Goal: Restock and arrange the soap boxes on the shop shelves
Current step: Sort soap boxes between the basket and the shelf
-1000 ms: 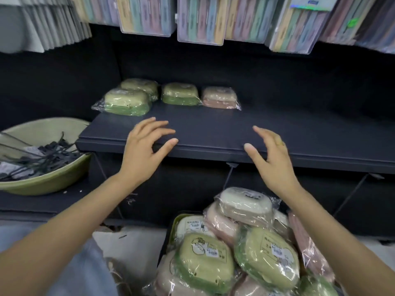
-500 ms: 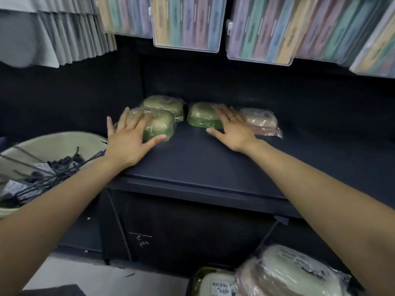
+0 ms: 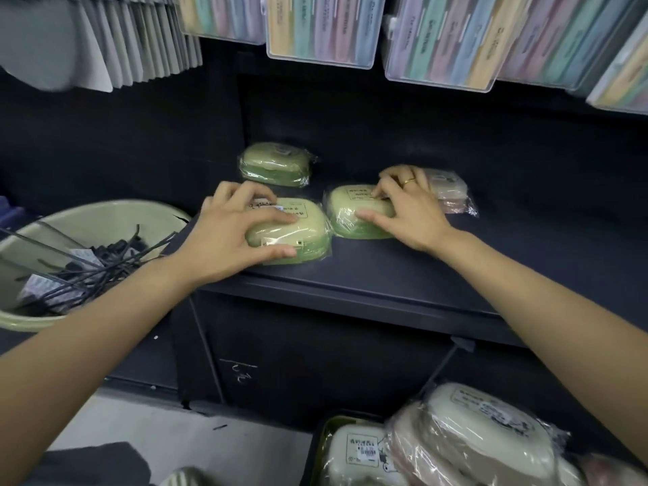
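Several plastic-wrapped soap boxes lie on the dark shelf [image 3: 385,289]. My left hand [image 3: 224,236] grips a green soap box [image 3: 301,236] near the shelf's front, fingers over its top and thumb along its front edge. My right hand [image 3: 403,208] grips a second green soap box [image 3: 350,212] beside it, fingers curled over its label. A third green box [image 3: 275,164] sits behind, against the back wall. A pink box [image 3: 450,191] lies to the right, partly hidden by my right hand.
A pale green basin [image 3: 87,219] with black cable ties stands at the left. Clear cases of pastel folders [image 3: 322,29] hang above the shelf. A heap of wrapped soap boxes [image 3: 473,436] lies below at the bottom right. The shelf's right half is bare.
Both hands went from hovering before the shelf to the green boxes and now grip them. The two boxes have slid forward toward the shelf's front, and the camera has moved closer.
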